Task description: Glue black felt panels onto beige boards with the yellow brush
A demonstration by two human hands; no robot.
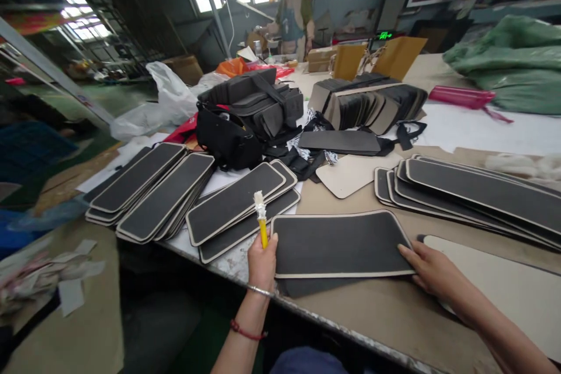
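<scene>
A black rounded panel with a pale border (337, 245) is held level just over the table's front part. At its left edge, my left hand (262, 260) is closed, gripping the panel and also a yellow-handled brush (263, 232) that points up, its tip caked white. My right hand (427, 266) pinches the panel's right end between thumb and fingers. Beneath the panel, another dark piece (315, 287) partly shows. Close by on the left lie overlapping bordered panels (236, 204), and a pale beige sheet (495, 286) lies under and beyond my right forearm.
Panel stacks stand at the left edge (169, 196) and right (477, 193). Behind are a black bag (228, 137), dark piled pieces (263, 102), a bundled row of panels (368, 102), a pink pouch (462, 97) and a green sack (512, 64). A person (293, 17) stands across the table.
</scene>
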